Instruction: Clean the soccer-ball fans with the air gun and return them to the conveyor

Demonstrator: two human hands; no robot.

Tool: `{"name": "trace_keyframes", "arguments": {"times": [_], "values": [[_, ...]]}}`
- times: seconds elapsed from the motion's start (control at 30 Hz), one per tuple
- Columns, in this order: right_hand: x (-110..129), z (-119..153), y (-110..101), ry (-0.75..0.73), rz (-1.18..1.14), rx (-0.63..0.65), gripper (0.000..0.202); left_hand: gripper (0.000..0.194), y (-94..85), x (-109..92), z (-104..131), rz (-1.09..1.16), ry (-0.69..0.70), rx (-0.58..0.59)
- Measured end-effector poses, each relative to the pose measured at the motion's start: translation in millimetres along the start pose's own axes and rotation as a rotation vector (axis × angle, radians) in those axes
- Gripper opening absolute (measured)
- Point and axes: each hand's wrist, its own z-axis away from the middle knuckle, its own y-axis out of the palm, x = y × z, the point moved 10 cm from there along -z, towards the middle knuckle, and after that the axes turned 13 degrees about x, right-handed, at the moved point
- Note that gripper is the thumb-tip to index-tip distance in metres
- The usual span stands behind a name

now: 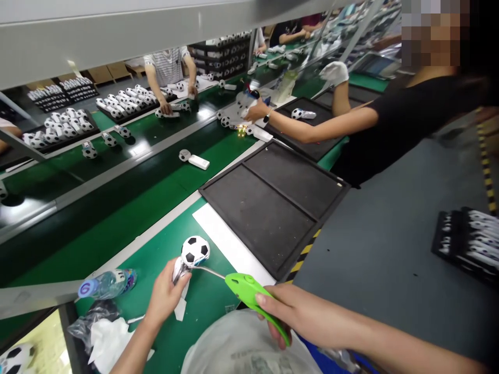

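Note:
My left hand [166,293] grips a white handheld device with a football-patterned round head [195,251], over the green work surface. Its fingers wrap the lower part, so much of the handle is hidden. In my right hand [283,311] is a bright green-handled tool [245,291] with a thin, bent metal shaft [210,270]. The shaft's tip reaches the device just below the ball; whether it touches cannot be made out. A strip of white paper [180,310] lies under my left hand.
A clear bottle [108,284] lies left, near crumpled white tissue [109,343]. A whitish bag [237,348] fills the near edge. The black tray [273,202] lies ahead right, and a conveyor [128,208] runs beyond. A co-worker's arm [323,124] reaches across at right.

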Motion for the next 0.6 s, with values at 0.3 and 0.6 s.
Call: {"name": "trace_keyframes", "arguments": {"times": [0.3, 0.6], "values": [[-1.4, -6.7, -4.8, 0.024, -0.032, 0.003, 0.048, 0.033, 1.9, -3.6, -3.4, 0.043, -0.017, -0.005], [-7.0, -10.1, -27.9, -0.094, -0.336, -0.065, 0.052, 0.048, 22.2, 29.5, -12.4, 0.975, -0.336, -0.035]]}}
